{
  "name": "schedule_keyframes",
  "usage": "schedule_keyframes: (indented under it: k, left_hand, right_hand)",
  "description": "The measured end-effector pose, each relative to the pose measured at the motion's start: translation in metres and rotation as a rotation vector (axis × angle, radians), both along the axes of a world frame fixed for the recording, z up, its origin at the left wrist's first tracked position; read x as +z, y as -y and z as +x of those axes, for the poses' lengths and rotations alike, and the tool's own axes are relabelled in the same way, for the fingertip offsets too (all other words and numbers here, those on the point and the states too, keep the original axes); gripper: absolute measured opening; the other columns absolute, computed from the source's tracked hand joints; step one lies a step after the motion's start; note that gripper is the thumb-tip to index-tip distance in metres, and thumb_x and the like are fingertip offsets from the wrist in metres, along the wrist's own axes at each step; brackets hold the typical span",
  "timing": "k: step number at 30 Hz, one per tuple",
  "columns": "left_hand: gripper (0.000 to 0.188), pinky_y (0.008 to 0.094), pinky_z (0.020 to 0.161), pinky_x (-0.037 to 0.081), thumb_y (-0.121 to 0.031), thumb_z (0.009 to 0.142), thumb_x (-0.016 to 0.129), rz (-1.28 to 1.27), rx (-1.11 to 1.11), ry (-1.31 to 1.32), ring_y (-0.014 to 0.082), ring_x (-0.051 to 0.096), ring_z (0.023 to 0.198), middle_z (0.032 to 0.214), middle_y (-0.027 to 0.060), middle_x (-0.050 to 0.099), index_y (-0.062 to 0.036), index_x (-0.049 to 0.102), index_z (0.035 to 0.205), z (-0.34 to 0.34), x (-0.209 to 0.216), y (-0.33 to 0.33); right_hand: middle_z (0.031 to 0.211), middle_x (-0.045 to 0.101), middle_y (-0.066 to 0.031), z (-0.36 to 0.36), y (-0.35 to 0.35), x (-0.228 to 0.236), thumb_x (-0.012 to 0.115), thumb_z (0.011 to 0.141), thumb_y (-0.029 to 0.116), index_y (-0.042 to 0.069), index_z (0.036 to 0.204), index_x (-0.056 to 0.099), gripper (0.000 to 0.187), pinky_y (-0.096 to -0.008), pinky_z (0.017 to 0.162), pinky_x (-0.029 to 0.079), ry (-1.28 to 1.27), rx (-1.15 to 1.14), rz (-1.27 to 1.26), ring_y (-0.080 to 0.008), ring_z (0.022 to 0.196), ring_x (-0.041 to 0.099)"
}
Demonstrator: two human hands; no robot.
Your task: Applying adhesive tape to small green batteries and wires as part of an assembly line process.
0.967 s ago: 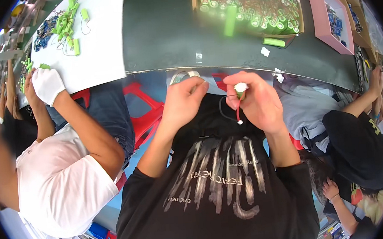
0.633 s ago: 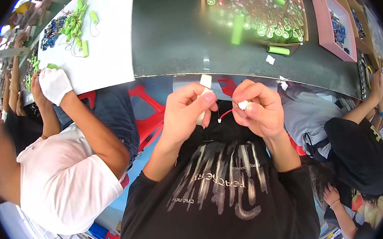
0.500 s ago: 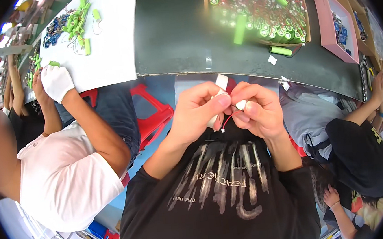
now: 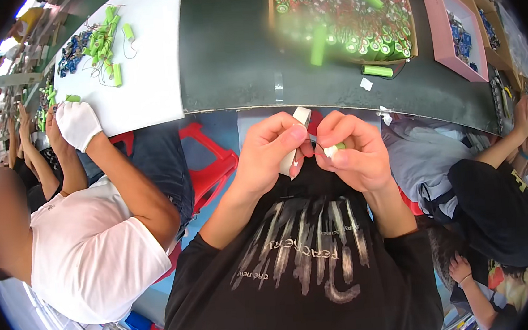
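Observation:
In front of my chest, just off the table's near edge, both hands work close together. My left hand is closed, with thumb and index finger pinching thin wire. A cream-white band, which looks like a roll of tape, shows behind its fingers. My right hand is closed around a green battery cell, mostly hidden by the fingers. A small white piece sits at the cell's end by my thumb. Thin red and dark wires run between the two hands.
A cardboard box of green cells with wires stands on the dark table. A loose green cell lies before it. To the right is a pink box of blue parts. At left, a gloved co-worker sits by a white sheet.
My hands have drawn slightly apart. The green cell now shows in my right fingers. The red wire's loose end has swung from below the hands toward my left fingers.

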State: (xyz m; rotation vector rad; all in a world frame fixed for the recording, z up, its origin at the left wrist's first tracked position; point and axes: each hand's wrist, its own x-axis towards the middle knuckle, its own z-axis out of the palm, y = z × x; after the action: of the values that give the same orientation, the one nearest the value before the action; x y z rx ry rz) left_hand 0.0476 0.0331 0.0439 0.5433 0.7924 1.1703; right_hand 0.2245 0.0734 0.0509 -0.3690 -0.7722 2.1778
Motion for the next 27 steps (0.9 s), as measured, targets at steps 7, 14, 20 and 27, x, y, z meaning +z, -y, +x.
schedule_keyframes:
  k: [7, 14, 20, 27]
  left_hand:
    - [0.018, 0.0237, 0.040, 0.040, -0.017, 0.094, 0.057, -0.109, 0.075, -0.026, 0.0127, 0.054, 0.047, 0.071, 0.0090, 0.062, -0.0015, 0.058, 0.085, -0.002, -0.036, 0.010]
    - [0.013, 0.0248, 0.039, 0.040, -0.012, 0.091, 0.058, -0.261, 0.004, 0.100, 0.0139, 0.055, 0.047, 0.070, 0.0079, 0.061, 0.0002, 0.062, 0.092, 0.008, -0.068, 0.020]
    - [0.014, 0.0255, 0.042, 0.042, -0.013, 0.091, 0.059, -0.208, 0.071, 0.035, 0.0141, 0.055, 0.048, 0.073, 0.0082, 0.062, 0.0002, 0.063, 0.091, 0.000, -0.070, 0.026]
    - [0.016, 0.0244, 0.045, 0.040, -0.014, 0.092, 0.059, -0.222, -0.119, 0.007, 0.0120, 0.054, 0.050, 0.076, 0.0089, 0.063, 0.0010, 0.062, 0.089, -0.007, -0.078, 0.019]
  right_hand:
    - [0.101, 0.051, -0.0112, -0.025, -0.012, 0.006, 0.059, 0.088, 0.006, -0.002, 0.092, 0.062, 0.009, -0.0291, 0.066, 0.046, 0.053, 0.108, -0.043, -0.0186, 0.079, 0.053]
    - [0.096, 0.062, -0.0185, -0.196, -0.075, 0.040, 0.051, 0.093, 0.021, -0.004, 0.103, 0.060, 0.029, -0.0409, 0.087, 0.045, 0.650, -0.367, 0.858, -0.0350, 0.096, 0.057]
    - [0.099, 0.065, -0.0151, -0.120, -0.045, 0.024, 0.057, 0.090, 0.009, -0.002, 0.109, 0.062, 0.022, -0.0340, 0.078, 0.052, 0.548, -0.286, 0.894, -0.0290, 0.086, 0.064]
    - [0.083, 0.062, -0.0122, 0.052, -0.010, 0.053, 0.058, 0.084, -0.005, -0.006, 0.105, 0.060, 0.022, -0.0259, 0.059, 0.048, 0.784, -0.884, 0.783, -0.0145, 0.066, 0.058]
